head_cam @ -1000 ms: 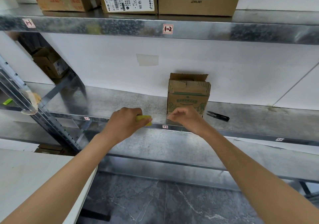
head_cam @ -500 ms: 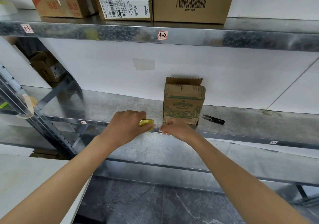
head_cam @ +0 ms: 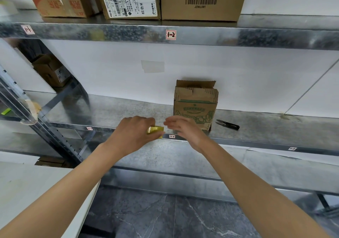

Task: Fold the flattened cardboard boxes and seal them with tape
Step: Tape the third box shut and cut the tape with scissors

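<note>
Left hand (head_cam: pixel 134 133) grips yellow tape roll (head_cam: pixel 156 131), right hand (head_cam: pixel 185 129) slack-fingered and empty beside it, nearer the upright cardboard box (head_cam: pixel 195 107) just behind, mid-frame.

Middle shelf (head_cam: pixel 110 113): galvanised sheet metal, mottled spangle, dull sheen.
Small box (head_cam: pixel 195 107): brown corrugated cardboard, matt, fluted edges exposed, green print.
Tape roll (head_cam: pixel 156 130), left of the small box: yellow, glossy film.
Snips (head_cam: pixel 228 125), right of the small box: black, matt.
Barcode carton (head_cam: pixel 201 12), above the small box: plain kraft cardboard, matt.
Floor (head_cam: pixel 165 215): dark grey veined stone-look tile, polished.
</note>
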